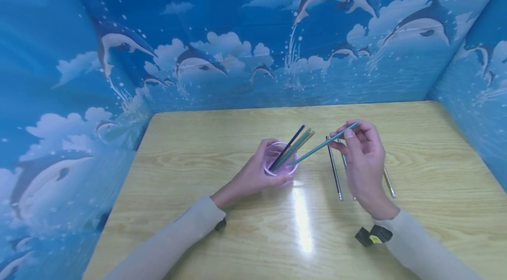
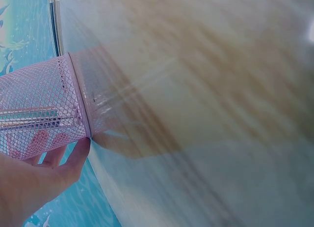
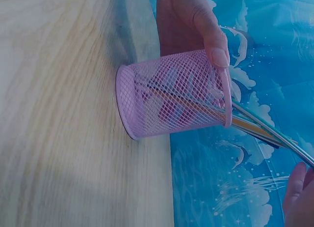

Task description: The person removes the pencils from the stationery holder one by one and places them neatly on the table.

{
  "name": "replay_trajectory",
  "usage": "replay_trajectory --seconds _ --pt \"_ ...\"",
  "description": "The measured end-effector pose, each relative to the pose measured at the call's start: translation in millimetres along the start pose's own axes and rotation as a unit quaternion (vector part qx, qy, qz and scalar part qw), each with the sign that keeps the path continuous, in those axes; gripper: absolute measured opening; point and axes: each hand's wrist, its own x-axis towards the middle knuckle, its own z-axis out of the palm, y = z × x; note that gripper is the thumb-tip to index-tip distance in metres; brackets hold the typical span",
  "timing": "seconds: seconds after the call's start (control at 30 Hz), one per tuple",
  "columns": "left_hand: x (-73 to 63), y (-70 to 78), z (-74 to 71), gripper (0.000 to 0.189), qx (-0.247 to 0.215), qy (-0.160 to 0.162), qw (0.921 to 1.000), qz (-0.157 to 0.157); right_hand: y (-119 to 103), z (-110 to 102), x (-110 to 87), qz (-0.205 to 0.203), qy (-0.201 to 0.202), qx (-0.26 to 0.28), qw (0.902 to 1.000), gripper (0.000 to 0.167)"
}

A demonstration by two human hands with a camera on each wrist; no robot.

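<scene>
The left hand [image 1: 253, 176] curls around a pink, round wire-mesh cup [image 3: 171, 126], apparently to steady it while slim pencils [image 1: 291, 150] inside lean toward the right hand [image 1: 365, 165]. That hand pinches a slim teal pencil [image 1: 322, 145] near its upper end, likely to leave the lower end free at the cup's mouth. More pencils [image 1: 335, 172] lie beneath and beside the right hand on a pale wood-grain desk [image 1: 198, 148].

One pink mesh cup [image 2: 41, 89] at nine o'clock, base toward three o'clock, with pencils [image 2: 34, 123] visible through the weave, gripped by one left hand [image 2: 41, 180] at eight o'clock; further pencils [image 2: 55, 30] at ten o'clock; blurred wood-grain tabletop [image 2: 230, 89] at three o'clock; blue printed backdrop [image 2: 95, 197] at seven and ten o'clock.
</scene>
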Motion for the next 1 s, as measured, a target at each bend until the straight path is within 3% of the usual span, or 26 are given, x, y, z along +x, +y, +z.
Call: replay_trajectory --seconds 0.23,0.47,1.0 --pt "0.5 -1.9 1.9 0.091 -0.021 -0.005 0.9997 -0.005 -8 -8 5.6 -0.012 0.011 -0.011 0.9998 0.021" --pt "0.5 -1.6 0.7 0.092 -0.009 -0.003 1.0000 -0.001 -17 -17 15.2 -0.020 0.019 0.003 0.9996 0.024" --pt "0.7 -0.2 -0.2 0.094 0.001 0.001 1.0000 -0.003 -32 -57 32.7 0.047 0.038 -0.015 0.9981 0.036"
